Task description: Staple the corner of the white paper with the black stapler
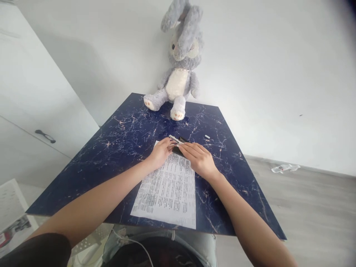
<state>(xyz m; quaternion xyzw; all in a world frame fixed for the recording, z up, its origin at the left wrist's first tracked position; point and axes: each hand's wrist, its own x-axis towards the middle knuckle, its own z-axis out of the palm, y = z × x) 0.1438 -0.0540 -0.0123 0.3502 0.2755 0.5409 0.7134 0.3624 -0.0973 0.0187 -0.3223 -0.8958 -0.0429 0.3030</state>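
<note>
1. Head view: the left hand (160,152) has its fingers curled closed on the silver part of a black and silver tool (178,150); the right hand (200,159) lays its fingers over the tool's other side, its thumb hidden, so whether it grips cannot be told
2. The tool, slim and hard-looking, lies at the far end of a printed sheet (169,193); fingers cover much of it, and hands and tool block the sheet's upper part
3. The thin, flat white sheet carries dense rows of dark print and reaches toward the near edge of the table (122,137), whose smooth dark-blue top has pale marble veining
4. Beyond the right hand lies a small white piece (207,137)
5. At the far edge sits a fluffy grey plush rabbit (178,81), cream-bellied and long-eared, against the plain pale wall (264,74)
</note>
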